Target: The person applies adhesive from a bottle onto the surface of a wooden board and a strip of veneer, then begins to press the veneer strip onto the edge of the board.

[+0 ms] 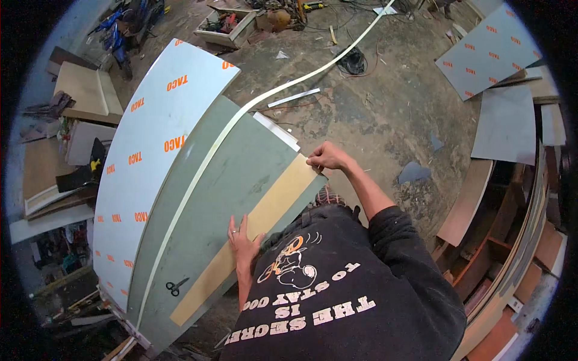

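Observation:
A long tan strip (280,191) lies along the near edge of a grey-green board (226,171). My left hand (242,245) rests on the strip around its middle, fingers spread, a ring on one of them. At the strip's far right end, my right hand (328,157) has thumb and fingers pinched on its corner. Black-handled scissors (176,287) lie on the board left of the strip. A narrow pale edging band (218,142) runs in a curve over the board and on past its far edge.
A white sheet with orange print (135,159) lies along the board's left side. Beyond the board are a thin white strip (294,97), a black bag (351,61) and a box of tools (226,27) on the floor. Panels and a wooden cabinet (490,265) stand at right.

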Available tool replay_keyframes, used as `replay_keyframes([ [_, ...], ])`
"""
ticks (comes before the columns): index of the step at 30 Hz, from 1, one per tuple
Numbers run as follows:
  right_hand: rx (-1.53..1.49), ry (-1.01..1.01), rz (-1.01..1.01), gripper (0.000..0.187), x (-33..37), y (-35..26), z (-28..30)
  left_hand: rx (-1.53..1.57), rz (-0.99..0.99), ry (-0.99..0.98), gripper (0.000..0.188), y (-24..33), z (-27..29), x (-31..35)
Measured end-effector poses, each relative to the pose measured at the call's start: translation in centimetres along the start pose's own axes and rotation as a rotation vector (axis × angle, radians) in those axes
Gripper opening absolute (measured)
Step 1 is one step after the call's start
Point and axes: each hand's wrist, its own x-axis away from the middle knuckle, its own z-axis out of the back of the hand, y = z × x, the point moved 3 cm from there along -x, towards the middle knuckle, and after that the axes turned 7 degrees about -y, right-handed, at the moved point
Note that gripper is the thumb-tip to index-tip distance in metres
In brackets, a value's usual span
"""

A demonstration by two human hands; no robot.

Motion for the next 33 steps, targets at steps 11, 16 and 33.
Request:
replay_keyframes([
  [11,0.010,-0.077,0.120,0.019,-0.8,0.3,0.0,-0.026,0.105,0.006,0.078,1.8,0.5,1.2],
  [16,0.167,0.006,0.179,0.020,-1.8,-0.6,0.1,-0.007,0.137,0.030,0.076,1.9,0.2,1.2],
  [33,0.011,-0.143,0.140,0.023,-2.4,-0.5,0.6,0.005,0.181,0.057,0.074,0.9,-0.8,1.4],
])
